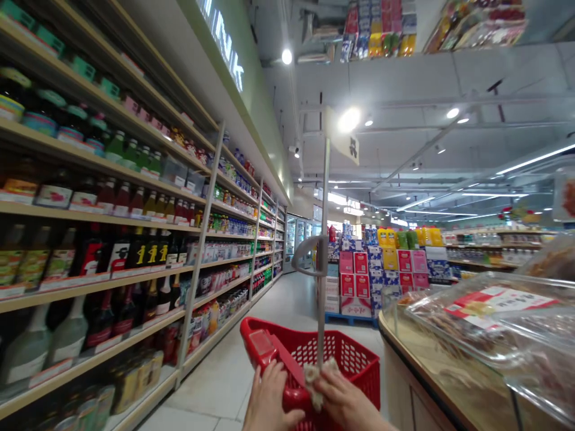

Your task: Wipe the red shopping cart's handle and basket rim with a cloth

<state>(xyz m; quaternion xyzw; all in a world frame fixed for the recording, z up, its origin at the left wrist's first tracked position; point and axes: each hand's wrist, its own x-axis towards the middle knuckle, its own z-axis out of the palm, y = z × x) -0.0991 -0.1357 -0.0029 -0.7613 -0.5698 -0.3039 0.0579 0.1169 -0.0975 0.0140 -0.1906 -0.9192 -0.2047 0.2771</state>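
A red plastic shopping basket (pixel 359 362) with perforated walls stands at the bottom middle. My left hand (pixel 269 392) is on its raised near-left edge, with the fingers over the red plastic and the thumb apart on the right. In my right hand (pixel 344 400) is a crumpled off-white cloth (pixel 318 378), pressed at the foot of a thin metal pole (pixel 323 299). The pole rises through the basket area and carries a grey loop-shaped handle (pixel 303 257) and a small pale flag (pixel 344 137). The fingertips of my right hand are partly hidden in the cloth.
Tall shelves (pixel 135 227) of bottles line the left side. Close on the right is a wooden display counter (pixel 395 347) with clear food trays (pixel 498 311). Ahead, stacked drink cartons (pixel 354 281) stand on a blue pallet (pixel 350 319). A tiled aisle (pixel 269 305) runs between.
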